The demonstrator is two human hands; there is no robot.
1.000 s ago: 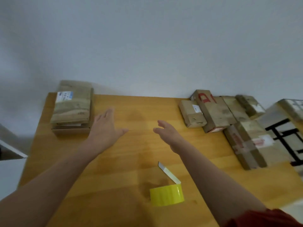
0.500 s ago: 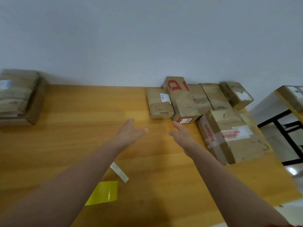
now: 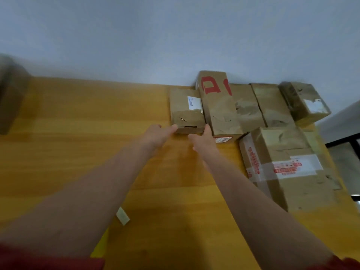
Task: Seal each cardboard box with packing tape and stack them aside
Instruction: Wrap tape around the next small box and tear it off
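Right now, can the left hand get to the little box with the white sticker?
Probably yes. The left hand has its fingers at the near left corner of the little box, and only bare table lies on that side. The tall box with red marks crowds just its right side.

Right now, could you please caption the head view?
Left hand and right hand touch the small brown cardboard box.

Wooden table [image 3: 78, 162]: cardboard boxes [image 3: 247, 106] clustered far right, blurred box [image 3: 9, 94] far left, yellow tape roll [image 3: 100, 244] near edge.
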